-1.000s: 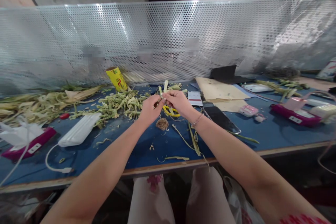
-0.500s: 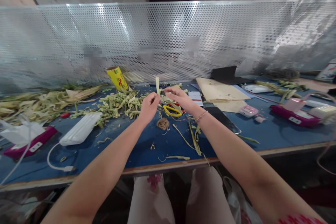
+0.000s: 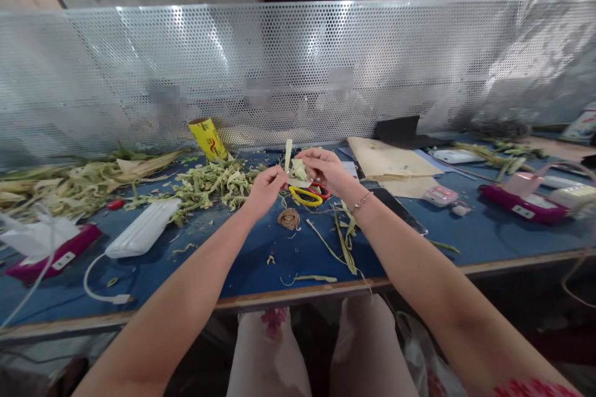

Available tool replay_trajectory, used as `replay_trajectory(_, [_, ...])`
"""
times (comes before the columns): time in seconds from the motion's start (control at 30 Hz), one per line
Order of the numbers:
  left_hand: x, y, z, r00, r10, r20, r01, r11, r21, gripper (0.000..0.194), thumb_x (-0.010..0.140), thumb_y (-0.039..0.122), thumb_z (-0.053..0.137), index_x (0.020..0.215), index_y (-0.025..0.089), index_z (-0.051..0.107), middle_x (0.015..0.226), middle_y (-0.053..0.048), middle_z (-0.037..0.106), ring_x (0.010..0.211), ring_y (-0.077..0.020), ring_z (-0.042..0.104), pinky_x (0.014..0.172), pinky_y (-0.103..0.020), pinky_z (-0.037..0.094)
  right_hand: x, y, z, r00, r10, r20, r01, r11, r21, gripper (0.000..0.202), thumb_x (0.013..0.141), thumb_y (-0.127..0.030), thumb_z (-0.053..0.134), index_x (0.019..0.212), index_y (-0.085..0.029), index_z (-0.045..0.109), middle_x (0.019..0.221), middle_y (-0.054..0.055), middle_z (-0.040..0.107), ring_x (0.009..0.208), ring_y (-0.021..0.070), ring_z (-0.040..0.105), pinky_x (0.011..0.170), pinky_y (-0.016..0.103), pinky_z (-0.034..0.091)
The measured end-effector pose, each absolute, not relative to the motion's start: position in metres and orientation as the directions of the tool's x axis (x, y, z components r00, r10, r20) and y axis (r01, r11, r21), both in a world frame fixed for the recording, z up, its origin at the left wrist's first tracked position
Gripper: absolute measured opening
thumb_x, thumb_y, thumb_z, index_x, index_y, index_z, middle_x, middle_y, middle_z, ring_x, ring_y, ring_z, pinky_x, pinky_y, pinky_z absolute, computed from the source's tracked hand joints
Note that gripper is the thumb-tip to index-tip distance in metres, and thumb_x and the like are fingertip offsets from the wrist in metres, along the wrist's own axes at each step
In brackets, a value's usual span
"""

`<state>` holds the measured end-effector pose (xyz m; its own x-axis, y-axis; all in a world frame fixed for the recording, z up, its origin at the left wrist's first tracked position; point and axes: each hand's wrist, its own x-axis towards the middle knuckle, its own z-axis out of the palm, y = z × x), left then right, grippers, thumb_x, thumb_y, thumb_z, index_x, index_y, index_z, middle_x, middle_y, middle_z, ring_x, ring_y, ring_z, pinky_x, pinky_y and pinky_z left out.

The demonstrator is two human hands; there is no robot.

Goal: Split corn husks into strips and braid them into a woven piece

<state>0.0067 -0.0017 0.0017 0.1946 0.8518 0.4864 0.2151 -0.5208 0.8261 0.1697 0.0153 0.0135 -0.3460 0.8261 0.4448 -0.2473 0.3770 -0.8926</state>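
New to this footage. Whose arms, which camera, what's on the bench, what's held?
No machine: a person's own bare hands, seen from a camera worn on the head, looking forward and down. The left hand pinches a pale strip. The right hand is at a pale leafy piece; its grip isn't clear. The blue tabletop bears shredded plant pieces, a twine coil, a yellow looped handle, brown sheets and a yellow tube.
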Motion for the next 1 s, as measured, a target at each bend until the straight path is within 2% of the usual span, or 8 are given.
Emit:
replay_trajectory(0.13, [0.008, -0.005, 0.002, 0.283, 0.831, 0.478, 0.375, -0.555, 0.743, 0.024, 0.072, 0.026, 0.05, 0.051, 0.017, 0.042, 0.048, 0.005, 0.038, 0.047, -0.0074, 0.031, 0.047, -0.023, 0.024, 0.167, 0.004, 0.018, -0.426, 0.769, 0.476, -0.32, 0.364, -0.874, 0.018, 0.072, -0.034, 0.057, 0.078, -0.018, 0.051, 0.051, -0.005, 0.052, 0.041, 0.0047, 0.038, 0.04, 0.019, 0.028])
replay_trajectory(0.3, [0.011, -0.006, -0.002, 0.389, 0.808, 0.443, 0.345, -0.573, 0.743, 0.014, 0.071, 0.028, 0.052, 0.063, 0.016, 0.052, 0.053, 0.004, 0.041, 0.048, -0.0079, 0.032, 0.047, -0.023, 0.023, 0.161, -0.001, 0.019, -0.555, 0.682, 0.477, -0.279, 0.388, -0.879, 0.022, 0.074, -0.035, 0.056, 0.083, -0.015, 0.056, 0.068, 0.0, 0.059, 0.044, 0.0038, 0.039, 0.042, 0.02, 0.03])
replay_trajectory(0.43, [0.011, -0.006, -0.004, 0.396, 0.799, 0.452, 0.304, -0.579, 0.757, 0.024, 0.073, 0.034, 0.05, 0.057, 0.017, 0.046, 0.05, 0.004, 0.039, 0.046, -0.0078, 0.031, 0.046, -0.023, 0.022, 0.158, -0.003, 0.021, -0.551, 0.71, 0.438, -0.116, 0.455, -0.883, 0.028, 0.081, -0.034, 0.046, 0.061, -0.016, 0.05, 0.054, -0.004, 0.047, 0.039, 0.0029, 0.027, 0.039, 0.02, 0.023])
replay_trajectory(0.53, [0.012, -0.004, -0.007, 0.375, 0.806, 0.458, 0.408, -0.587, 0.699, 0.031, 0.074, 0.034, 0.05, 0.049, 0.017, 0.042, 0.044, 0.005, 0.034, 0.043, -0.0073, 0.029, 0.045, -0.024, 0.021, 0.157, -0.004, 0.022, -0.51, 0.724, 0.465, 0.053, 0.565, -0.823, 0.035, 0.082, -0.03, 0.043, 0.05, -0.017, 0.042, 0.046, -0.006, 0.034, 0.042, 0.0046, 0.03, 0.044, 0.02, 0.026])
replay_trajectory(0.67, [0.014, -0.004, -0.008, 0.364, 0.815, 0.45, 0.516, -0.579, 0.631, 0.036, 0.076, 0.03, 0.046, 0.043, 0.017, 0.038, 0.039, 0.005, 0.031, 0.04, -0.0072, 0.029, 0.044, -0.024, 0.02, 0.156, -0.004, 0.021, -0.479, 0.734, 0.482, 0.242, 0.638, -0.731, 0.027, 0.08, -0.028, 0.047, 0.058, -0.015, 0.054, 0.054, -0.003, 0.044, 0.052, 0.0072, 0.04, 0.052, 0.022, 0.031])
replay_trajectory(0.77, [0.015, -0.006, -0.007, 0.328, 0.847, 0.419, 0.527, -0.532, 0.663, 0.038, 0.078, 0.032, 0.04, 0.044, 0.017, 0.037, 0.04, 0.003, 0.037, 0.042, -0.0085, 0.035, 0.046, -0.024, 0.026, 0.155, -0.002, 0.02, -0.442, 0.72, 0.536, 0.313, 0.683, -0.66, 0.019, 0.078, -0.027, 0.049, 0.069, -0.015, 0.061, 0.07, 0.001, 0.052, 0.064, 0.01, 0.047, 0.059, 0.023, 0.035])
replay_trajectory(0.83, [0.014, -0.007, -0.005, 0.274, 0.873, 0.403, 0.517, -0.487, 0.704, 0.039, 0.08, 0.035, 0.038, 0.044, 0.018, 0.037, 0.042, 0.003, 0.04, 0.044, -0.0093, 0.037, 0.048, -0.024, 0.028, 0.155, 0.0, 0.018, -0.405, 0.69, 0.599, 0.349, 0.723, -0.596, 0.02, 0.078, -0.026, 0.048, 0.067, -0.015, 0.06, 0.075, 0.003, 0.053, 0.071, 0.0117, 0.049, 0.064, 0.024, 0.036])
replay_trajectory(1.0, [0.012, -0.004, -0.005, 0.131, 0.908, 0.398, 0.351, -0.418, 0.838, 0.038, 0.082, 0.039, 0.035, 0.049, 0.019, 0.035, 0.044, 0.003, 0.038, 0.046, -0.0106, 0.04, 0.05, -0.025, 0.033, 0.152, 0.003, 0.014, -0.25, 0.726, 0.641, 0.512, 0.661, -0.549, 0.023, 0.08, -0.029, 0.044, 0.062, -0.016, 0.052, 0.058, -0.002, 0.046, 0.056, 0.0095, 0.041, 0.059, 0.024, 0.032])
